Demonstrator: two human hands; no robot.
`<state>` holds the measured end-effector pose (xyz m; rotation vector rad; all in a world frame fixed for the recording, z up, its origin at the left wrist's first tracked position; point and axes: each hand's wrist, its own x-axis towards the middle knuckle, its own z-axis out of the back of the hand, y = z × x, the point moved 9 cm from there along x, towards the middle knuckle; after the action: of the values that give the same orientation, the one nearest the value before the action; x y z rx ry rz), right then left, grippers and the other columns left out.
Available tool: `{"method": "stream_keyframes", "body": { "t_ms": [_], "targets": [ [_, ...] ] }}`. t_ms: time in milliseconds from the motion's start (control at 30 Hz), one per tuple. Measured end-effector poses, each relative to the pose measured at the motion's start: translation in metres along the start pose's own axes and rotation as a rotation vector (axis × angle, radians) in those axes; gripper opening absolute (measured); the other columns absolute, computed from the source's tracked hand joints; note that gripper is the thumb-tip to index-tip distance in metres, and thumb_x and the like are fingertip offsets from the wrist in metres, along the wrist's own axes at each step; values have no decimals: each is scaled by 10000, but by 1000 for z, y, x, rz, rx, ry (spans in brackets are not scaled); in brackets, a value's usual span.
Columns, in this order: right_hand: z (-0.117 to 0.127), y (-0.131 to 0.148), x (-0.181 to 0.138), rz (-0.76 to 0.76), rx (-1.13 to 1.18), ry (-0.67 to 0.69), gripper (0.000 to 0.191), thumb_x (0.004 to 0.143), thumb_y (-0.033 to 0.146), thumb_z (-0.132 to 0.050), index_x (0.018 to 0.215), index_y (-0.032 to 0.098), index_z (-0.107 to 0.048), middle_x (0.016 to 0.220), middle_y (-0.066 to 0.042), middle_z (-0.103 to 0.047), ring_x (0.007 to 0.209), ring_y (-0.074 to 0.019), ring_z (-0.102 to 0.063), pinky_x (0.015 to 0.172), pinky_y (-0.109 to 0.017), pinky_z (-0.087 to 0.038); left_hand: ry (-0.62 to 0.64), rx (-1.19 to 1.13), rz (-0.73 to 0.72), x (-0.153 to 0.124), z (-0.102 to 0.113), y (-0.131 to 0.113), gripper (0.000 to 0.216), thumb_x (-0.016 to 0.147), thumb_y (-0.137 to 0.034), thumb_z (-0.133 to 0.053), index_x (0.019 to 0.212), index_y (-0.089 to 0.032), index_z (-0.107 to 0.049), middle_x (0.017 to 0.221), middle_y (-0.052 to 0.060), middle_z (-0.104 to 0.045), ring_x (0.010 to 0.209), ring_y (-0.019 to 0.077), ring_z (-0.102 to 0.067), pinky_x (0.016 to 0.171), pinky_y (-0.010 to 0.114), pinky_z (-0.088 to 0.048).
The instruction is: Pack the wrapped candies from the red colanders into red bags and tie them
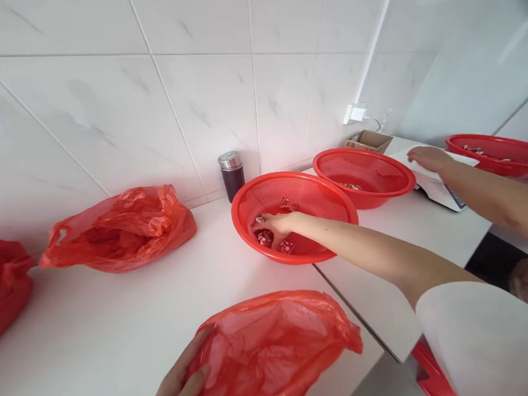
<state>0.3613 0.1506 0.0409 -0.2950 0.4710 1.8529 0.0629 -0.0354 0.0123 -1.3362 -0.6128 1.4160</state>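
My left hand (181, 381) grips the left edge of a thin red plastic bag (278, 357), with its thumb inside and its fingers outside. The bag's mouth gapes upward at the near edge of the white table. My right hand (273, 225) reaches down into a red perforated plastic basket (297, 258). Its thumb and fingers are apart, spread over small red-and-white printed packets (264, 239) at the basket's left side. Another packet (287, 246) lies close to the thumb. Part of the basket's floor is hidden by my forearm.
A second red basket (366, 198) stands to the right, before a cardboard box (372, 141). Beyond it another person's hand (429, 157) rests over a white scale (448, 191). Another red plastic bag (123, 232) sits at left. A dark tumbler (233, 179) stands by the tiled wall.
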Motion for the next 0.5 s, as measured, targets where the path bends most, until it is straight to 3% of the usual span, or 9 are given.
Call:
{"method": "stream_keyframes", "body": {
  "t_ms": [167, 333, 500],
  "targets": [
    [10, 7, -2, 45, 21, -75, 633, 677, 297, -764, 1279, 307, -572, 1324, -87, -502, 1076, -282, -576, 871, -357, -447, 17, -46, -5, 11, -9, -14, 583, 830, -539, -542, 1367, -315, -518, 1484, -10, -455, 1377, 287, -383, 1102, 447, -365],
    [30, 6, -13, 23, 114, -201, 300, 802, 150, -601, 1088, 222, -655, 1137, -92, -643, 1045, -256, -607, 878, -340, -436, 65, -26, -34, 16, -16, -24, 579, 852, -528, -519, 1374, -277, -514, 1502, 14, -428, 1392, 283, -356, 1104, 440, -364],
    [62, -9, -39, 6, 289, -246, 244, 854, 151, -524, 1083, 198, -592, 930, -59, -697, 779, -179, -676, 687, -265, -511, 95, -77, -26, 23, -13, -20, 584, 848, -518, -539, 1384, -290, -499, 1493, 13, -445, 1372, 282, -393, 1109, 449, -362]
  ]
}}
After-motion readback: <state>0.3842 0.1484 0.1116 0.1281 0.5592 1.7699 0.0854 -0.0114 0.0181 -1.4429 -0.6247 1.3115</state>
